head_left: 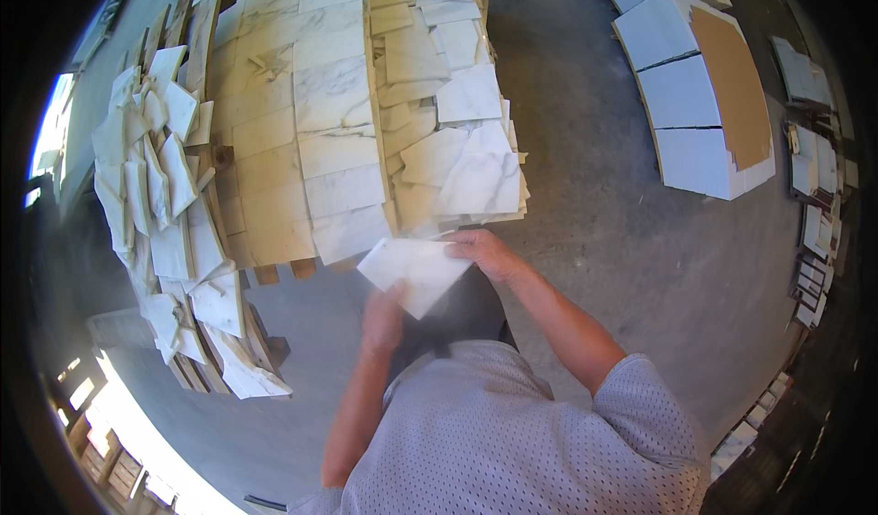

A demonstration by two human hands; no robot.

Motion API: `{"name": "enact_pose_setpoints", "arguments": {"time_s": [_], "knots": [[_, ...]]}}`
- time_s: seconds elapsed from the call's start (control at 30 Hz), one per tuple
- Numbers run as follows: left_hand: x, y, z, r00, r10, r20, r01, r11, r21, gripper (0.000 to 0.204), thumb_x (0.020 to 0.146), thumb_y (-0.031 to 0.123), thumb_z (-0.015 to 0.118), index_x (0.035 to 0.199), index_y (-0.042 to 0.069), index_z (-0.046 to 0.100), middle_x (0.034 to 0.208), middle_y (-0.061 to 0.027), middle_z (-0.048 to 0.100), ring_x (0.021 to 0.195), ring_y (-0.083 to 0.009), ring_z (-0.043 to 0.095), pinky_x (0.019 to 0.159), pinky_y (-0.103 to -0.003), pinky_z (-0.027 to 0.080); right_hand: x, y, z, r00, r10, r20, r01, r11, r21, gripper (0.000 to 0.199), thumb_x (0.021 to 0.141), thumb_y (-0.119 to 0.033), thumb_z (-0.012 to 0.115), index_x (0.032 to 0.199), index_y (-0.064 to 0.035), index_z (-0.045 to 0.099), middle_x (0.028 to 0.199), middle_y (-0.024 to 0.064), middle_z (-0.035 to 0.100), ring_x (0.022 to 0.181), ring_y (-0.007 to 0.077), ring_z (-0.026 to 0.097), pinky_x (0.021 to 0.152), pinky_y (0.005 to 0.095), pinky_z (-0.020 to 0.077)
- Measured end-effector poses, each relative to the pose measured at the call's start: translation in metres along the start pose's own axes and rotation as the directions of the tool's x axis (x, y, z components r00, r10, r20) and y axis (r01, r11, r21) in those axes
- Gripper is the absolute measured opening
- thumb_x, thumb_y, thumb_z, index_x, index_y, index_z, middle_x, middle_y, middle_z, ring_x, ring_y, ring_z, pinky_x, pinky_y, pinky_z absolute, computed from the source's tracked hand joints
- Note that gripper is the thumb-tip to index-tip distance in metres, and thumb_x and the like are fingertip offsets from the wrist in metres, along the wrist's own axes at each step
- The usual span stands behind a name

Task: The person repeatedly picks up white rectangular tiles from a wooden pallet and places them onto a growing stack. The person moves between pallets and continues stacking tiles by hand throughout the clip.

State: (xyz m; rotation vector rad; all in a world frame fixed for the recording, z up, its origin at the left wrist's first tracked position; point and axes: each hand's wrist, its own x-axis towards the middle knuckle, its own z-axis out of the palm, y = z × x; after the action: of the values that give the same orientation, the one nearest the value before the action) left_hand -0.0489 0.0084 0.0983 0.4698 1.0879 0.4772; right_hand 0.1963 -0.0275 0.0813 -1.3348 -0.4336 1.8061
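A white marble tile [416, 273] with a slanted edge is held up in front of me, near the front edge of the stone-laden table. My left hand [384, 318] grips its lower left edge, thumb on the face. At its upper right corner my right hand [485, 252] is closed with the fingers on the edge. Beyond the tile, rows of grey-veined marble tiles [338, 103] lie side by side. Broken marble pieces [466, 163] are heaped along the right side of these rows.
Marble offcuts [165, 177] are piled on wooden pallets at the left. White blocks [681, 94] with a brown cardboard sheet [732, 85] stand at the upper right on the grey concrete floor [604, 231]. Stacked stone pieces [814, 231] line the far right.
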Motion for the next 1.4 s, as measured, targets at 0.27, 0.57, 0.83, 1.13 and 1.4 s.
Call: {"name": "enact_pose_setpoints", "arguments": {"time_s": [0.27,0.57,0.83,1.13,1.4], "knots": [[0.037,0.065,-0.022,0.967,0.241,-0.085,-0.239,0.97,0.033,0.045,0.094,0.014,0.056,0.134,-0.005,0.048,0.126,-0.0108,0.058,0.116,-0.0201,0.055,0.101,-0.035,0.04,0.078,-0.046,-0.013,0.946,-0.263,-0.19,0.27,0.963,0.007,0.034,0.095,-0.025,0.058,0.116,0.0008,0.061,0.102,0.0098,0.068,0.095,0.0174,0.064,0.08,0.0298,0.0492],[-0.059,0.05,-0.097,0.953,0.206,-0.222,-0.213,0.977,-0.011,0.045,0.094,0.016,0.06,0.134,0.0,0.048,0.132,-0.0108,0.057,0.121,-0.0227,0.056,0.102,-0.038,0.045,0.057,-0.016,0.029,0.855,-0.309,-0.416,0.351,0.936,0.027,0.029,0.094,-0.019,0.056,0.114,0.0021,0.061,0.099,0.0117,0.068,0.089,0.0176,0.064,0.077,0.0288,0.0502],[-0.057,-0.02,-0.039,0.996,-0.032,-0.08,0.026,0.997,-0.075,0.039,0.092,0.013,0.061,0.128,0.0,0.053,0.124,-0.0102,0.062,0.113,-0.0224,0.06,0.1,-0.037,0.046,-0.032,0.03,0.038,0.983,0.016,0.182,0.065,0.902,-0.427,0.039,0.093,-0.021,0.061,0.123,0.0038,0.058,0.112,0.0118,0.066,0.1,0.0181,0.061,0.086,0.0293,0.0485],[-0.005,-0.076,0.087,0.987,-0.162,0.021,0.163,0.985,-0.063,0.035,0.093,0.009,0.057,0.125,-0.005,0.054,0.117,-0.013,0.065,0.104,-0.0246,0.065,0.095,-0.038,0.05,-0.083,0.044,-0.076,0.989,0.146,0.033,-0.15,0.97,0.193,0.04,0.089,-0.015,0.064,0.123,0.0056,0.059,0.107,0.0133,0.067,0.094,0.0184,0.065,0.083,0.0291,0.0502],[0.048,-0.068,0.103,0.996,-0.084,-0.041,0.085,0.996,0.02,0.027,0.095,0.02,0.055,0.111,-0.001,0.058,0.098,-0.0162,0.068,0.075,-0.0238,0.066,0.063,-0.036,0.055,-0.045,0.026,-0.106,0.972,-0.055,-0.229,0.123,0.949,0.292,0.034,0.087,-0.013,0.066,0.116,0.0037,0.064,0.102,0.0071,0.068,0.09,0.0154,0.063,0.081,0.03,0.049]]}}
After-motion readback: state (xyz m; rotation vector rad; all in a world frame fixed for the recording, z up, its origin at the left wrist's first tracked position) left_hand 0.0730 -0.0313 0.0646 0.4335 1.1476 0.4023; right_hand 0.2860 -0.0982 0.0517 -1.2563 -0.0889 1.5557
